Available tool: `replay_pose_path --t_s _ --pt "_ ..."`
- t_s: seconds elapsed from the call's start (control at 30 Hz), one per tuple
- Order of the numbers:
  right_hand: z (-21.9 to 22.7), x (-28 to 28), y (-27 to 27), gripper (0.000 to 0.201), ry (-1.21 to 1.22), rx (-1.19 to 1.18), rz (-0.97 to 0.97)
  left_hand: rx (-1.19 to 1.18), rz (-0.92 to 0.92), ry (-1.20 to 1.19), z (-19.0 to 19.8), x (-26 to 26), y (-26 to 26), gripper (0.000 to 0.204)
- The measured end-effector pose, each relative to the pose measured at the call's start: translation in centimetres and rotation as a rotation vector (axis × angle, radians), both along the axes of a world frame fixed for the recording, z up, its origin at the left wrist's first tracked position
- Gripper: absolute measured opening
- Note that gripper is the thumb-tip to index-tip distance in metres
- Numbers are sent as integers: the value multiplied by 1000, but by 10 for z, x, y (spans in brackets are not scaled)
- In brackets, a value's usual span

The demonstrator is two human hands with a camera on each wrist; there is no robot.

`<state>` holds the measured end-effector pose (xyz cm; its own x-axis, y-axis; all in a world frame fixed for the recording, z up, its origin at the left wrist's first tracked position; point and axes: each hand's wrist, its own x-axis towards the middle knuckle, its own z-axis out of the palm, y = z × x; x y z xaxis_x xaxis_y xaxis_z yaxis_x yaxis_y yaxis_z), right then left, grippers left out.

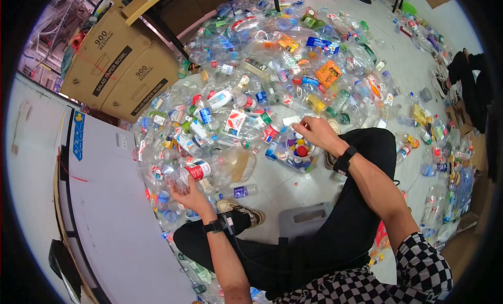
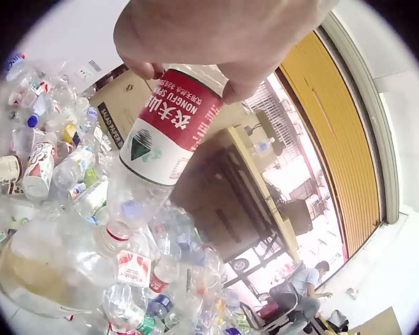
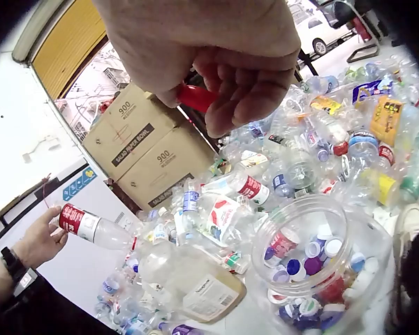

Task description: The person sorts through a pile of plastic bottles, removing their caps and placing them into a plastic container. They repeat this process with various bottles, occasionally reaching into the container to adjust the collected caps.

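The left hand [image 1: 193,198] grips the base end of a clear bottle with a red and white label [image 2: 169,129]; its open neck points toward the pile. Between thumb and curled fingers, the right hand [image 3: 220,77] pinches a red cap [image 3: 196,98]. Below that hand stands a wide-mouthed clear jar [image 3: 299,241] holding many loose caps, white, blue, purple and red. A large clear jug [image 3: 195,283] with some yellowish liquid lies beside the bottle's neck.
Plastic bottles [image 1: 251,68] cover the floor ahead and at the right. Cardboard boxes [image 1: 120,63] stand at the back left, near a white panel [image 1: 115,199]. A grey plastic piece [image 1: 305,220] lies between the legs. In the left wrist view, a seated person [image 2: 307,289] appears.
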<state>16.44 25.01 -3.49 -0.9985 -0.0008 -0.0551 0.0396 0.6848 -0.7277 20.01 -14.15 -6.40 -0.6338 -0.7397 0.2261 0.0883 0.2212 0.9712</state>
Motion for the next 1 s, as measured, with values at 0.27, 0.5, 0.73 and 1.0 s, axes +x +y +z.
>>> replay_pose_path --t_s 0.27,0.5,0.73,1.0 --pt "0 3 7 47 -4 -32 15 -14 -127 -4 26 -10 30 63" --pt "-4 5 14 48 9 -19 26 -195 -301 -12 15 -32 36 63" --pt "-3 6 13 48 22 -19 28 -249 -341 -37 15 -34 45 64" --pt "-5 4 9 48 -6 3 54 -294 -320 -28 13 -28 45 69"
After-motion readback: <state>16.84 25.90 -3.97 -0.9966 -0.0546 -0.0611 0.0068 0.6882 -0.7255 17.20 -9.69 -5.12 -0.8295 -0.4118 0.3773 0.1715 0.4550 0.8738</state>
